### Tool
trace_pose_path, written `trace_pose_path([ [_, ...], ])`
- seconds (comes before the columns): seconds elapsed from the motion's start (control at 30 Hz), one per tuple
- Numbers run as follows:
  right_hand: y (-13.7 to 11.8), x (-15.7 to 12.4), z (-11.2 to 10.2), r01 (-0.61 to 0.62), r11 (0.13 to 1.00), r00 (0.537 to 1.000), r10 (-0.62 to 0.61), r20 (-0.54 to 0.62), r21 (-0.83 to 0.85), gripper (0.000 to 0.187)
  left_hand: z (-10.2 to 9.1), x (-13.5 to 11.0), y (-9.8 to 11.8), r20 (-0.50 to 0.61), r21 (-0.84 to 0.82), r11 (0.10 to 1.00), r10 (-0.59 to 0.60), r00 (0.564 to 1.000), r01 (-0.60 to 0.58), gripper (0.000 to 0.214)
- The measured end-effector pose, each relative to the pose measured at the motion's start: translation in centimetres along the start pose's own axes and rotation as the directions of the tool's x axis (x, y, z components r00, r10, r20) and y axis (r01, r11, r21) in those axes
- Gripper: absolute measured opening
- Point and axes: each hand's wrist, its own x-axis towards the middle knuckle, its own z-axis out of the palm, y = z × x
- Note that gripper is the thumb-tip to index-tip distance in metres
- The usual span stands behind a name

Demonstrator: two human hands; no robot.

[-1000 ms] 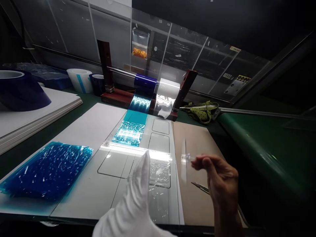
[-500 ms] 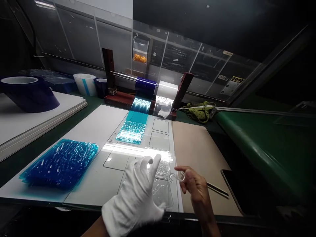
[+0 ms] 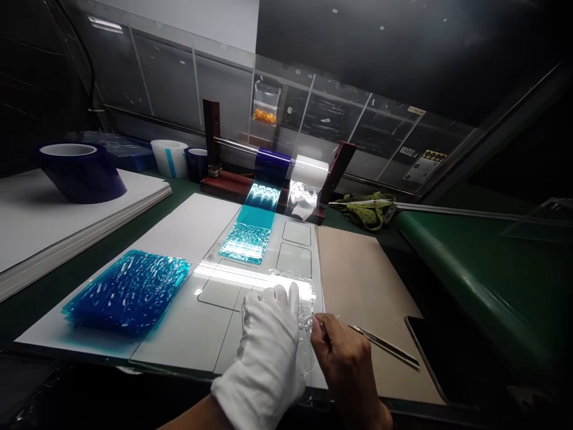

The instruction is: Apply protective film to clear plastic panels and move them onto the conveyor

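Note:
My left hand (image 3: 268, 343), in a white glove, lies flat with its fingers stretched out on a clear plastic sheet (image 3: 306, 310) on the white work board (image 3: 197, 239). My bare right hand (image 3: 344, 364) is closed right beside it, at the sheet's right edge. What its fingers pinch is too small to make out. Metal tweezers (image 3: 385, 346) lie on the brown board (image 3: 358, 269) just right of that hand. A strip of blue film (image 3: 248, 236) runs from the roll holder (image 3: 273, 170) onto the white board.
A stack of blue film sheets (image 3: 128, 292) lies at the left. Blue tape rolls (image 3: 80, 170) and a white roll (image 3: 169, 156) stand at the back left on white boards. A green cloth bag (image 3: 367, 209), a green conveyor (image 3: 470, 269) and a dark phone (image 3: 443, 352) are on the right.
My left hand came down from raised to flat on the clear sheet. My right hand dropped from mid-air over the brown board to the sheet's right edge. The view shifted right.

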Motion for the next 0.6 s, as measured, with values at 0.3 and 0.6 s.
trace_pose_path([
  [0.3, 1.9, 0.7, -0.6, -0.690, 0.121, 0.699, 0.365, 0.615, 0.713, 0.040, 1.3, -0.1, -1.6, -0.077, -0.435, 0.872, 0.210, 0.975, -0.223, 0.115],
  [0.6, 0.1, -0.1, -0.6, -0.249, 0.958, 0.968, 0.249, 0.021, 0.146, 0.031, -2.8, 1.2, 1.3, 0.300, 0.355, 0.932, -0.036, 0.953, -0.077, 0.097],
])
